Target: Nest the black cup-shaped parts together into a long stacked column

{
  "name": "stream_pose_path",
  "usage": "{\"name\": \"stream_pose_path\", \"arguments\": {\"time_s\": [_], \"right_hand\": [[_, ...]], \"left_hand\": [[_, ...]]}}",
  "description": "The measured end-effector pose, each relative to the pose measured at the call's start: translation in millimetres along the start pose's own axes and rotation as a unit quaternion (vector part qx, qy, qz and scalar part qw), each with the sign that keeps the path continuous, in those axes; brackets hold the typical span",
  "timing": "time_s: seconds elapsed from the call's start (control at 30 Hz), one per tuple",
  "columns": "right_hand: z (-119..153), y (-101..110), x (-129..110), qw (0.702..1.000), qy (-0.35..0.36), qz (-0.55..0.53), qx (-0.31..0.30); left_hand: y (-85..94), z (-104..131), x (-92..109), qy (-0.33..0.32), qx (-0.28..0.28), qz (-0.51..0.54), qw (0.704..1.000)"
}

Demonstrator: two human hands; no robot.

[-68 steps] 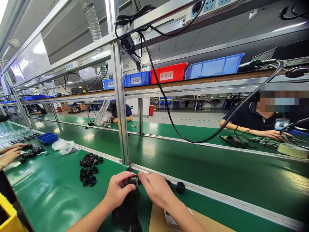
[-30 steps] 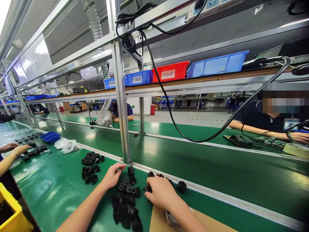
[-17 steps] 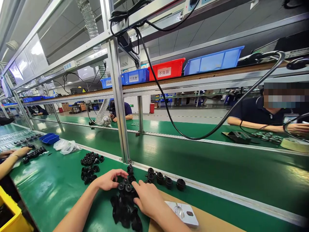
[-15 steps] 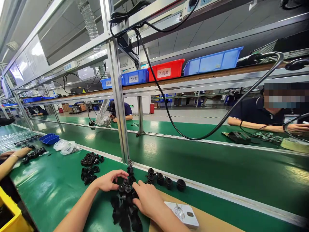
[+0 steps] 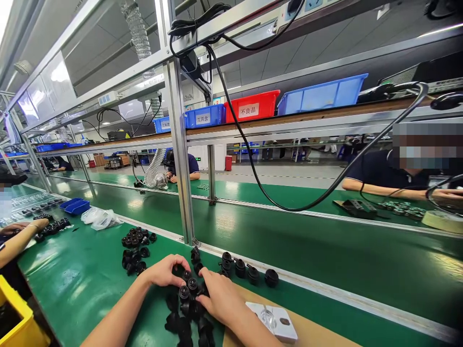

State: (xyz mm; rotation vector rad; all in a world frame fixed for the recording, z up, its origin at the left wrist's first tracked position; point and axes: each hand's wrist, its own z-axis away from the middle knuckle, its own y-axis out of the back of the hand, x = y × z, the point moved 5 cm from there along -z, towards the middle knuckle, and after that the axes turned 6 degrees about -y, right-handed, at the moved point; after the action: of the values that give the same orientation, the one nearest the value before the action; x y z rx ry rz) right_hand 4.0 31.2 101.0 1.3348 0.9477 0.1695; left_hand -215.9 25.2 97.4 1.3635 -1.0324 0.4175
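Note:
A cluster of small black round plastic parts (image 5: pixel 193 285) lies between my two hands on the green work surface. My left hand (image 5: pixel 166 271) is curled at the cluster's left side, thumb and fingers closed about one black part (image 5: pixel 186 275). From the right, my right hand (image 5: pixel 220 296) bends round the cluster, its index finger and thumb against black parts; its palm side is hidden. More black parts (image 5: pixel 179 323) are heaped just below my hands, some dark and blurred. Two others (image 5: pixel 196 255) stand beyond my fingertips.
Several black parts (image 5: pixel 253 274) line the metal rail at right. Other groups (image 5: pixel 136 236) sit at left. A clear-topped white block (image 5: pixel 277 322) rests on brown board (image 5: pixel 307 332) beside my right forearm. A metal post (image 5: pixel 179 159) rises ahead. A co-worker's arm (image 5: pixel 18 243) is far left.
The black parts between my hands have shifted slightly toward me. My left fingers have closed in on the cluster, and my right hand has stayed almost in place.

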Motion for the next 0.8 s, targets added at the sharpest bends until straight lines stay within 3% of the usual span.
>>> {"name": "stream_pose_path", "arguments": {"time_s": [0.2, 0.3, 0.53, 0.8], "right_hand": [[-2.5, 20.6, 9.9, 0.994, 0.042, -0.098, 0.035], [-4.2, 36.6, 13.8, 0.985, 0.068, -0.151, 0.048], [-4.8, 59.9, 17.7, 0.940, 0.101, -0.320, 0.060], [-2.0, 69.9, 14.8, 0.934, 0.095, -0.339, 0.059]], "left_hand": [[3.5, -2.7, 16.5, -0.033, 0.125, 0.080, 0.988], [-4.7, -3.3, 34.1, -0.058, 0.177, 0.100, 0.977], [-29.4, -1.7, 64.6, -0.108, 0.218, 0.102, 0.965], [-34.5, -1.0, 73.7, -0.135, 0.234, 0.069, 0.960]]}}
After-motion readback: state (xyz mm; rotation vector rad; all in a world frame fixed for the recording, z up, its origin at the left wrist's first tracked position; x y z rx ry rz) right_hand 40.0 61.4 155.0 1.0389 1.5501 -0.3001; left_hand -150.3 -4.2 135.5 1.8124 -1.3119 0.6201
